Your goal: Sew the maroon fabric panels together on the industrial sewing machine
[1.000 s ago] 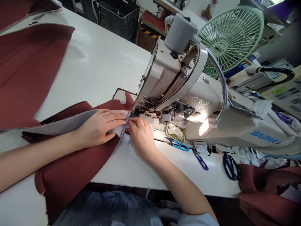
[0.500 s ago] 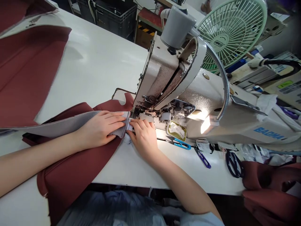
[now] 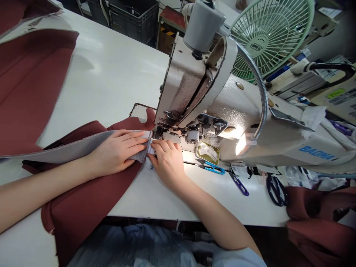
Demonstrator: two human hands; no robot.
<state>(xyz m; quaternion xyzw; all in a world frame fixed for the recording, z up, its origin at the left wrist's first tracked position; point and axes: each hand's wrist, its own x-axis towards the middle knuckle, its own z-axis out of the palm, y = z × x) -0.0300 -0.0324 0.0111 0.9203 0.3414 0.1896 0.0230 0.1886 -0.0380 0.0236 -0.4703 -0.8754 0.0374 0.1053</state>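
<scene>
My left hand [image 3: 115, 152] lies with fingers flat on a grey fabric strip [image 3: 83, 147], its thumb along the strip's near edge. Beneath the strip spreads a maroon fabric piece [image 3: 94, 200], running down past the table's front edge. My right hand [image 3: 168, 159] has its fingers bent and pressed with the thumb on a narrow white strip [image 3: 150, 148] at the grey fabric's right end. Both hands are just in front of the sewing machine's head [image 3: 186, 74]. The needle area is small and partly hidden by parts and fingers.
Right of my right hand are a small tin [image 3: 207, 152], blue thread snips [image 3: 214, 168], purple snips [image 3: 239, 184] and dark-handled scissors [image 3: 277, 190]. More maroon fabric [image 3: 36, 85] lies at left. A green fan [image 3: 271, 39] stands behind the machine.
The view has shifted slightly, so the machine and table sit a little further left and up. Both hands keep nearly the same place on the fabric.
</scene>
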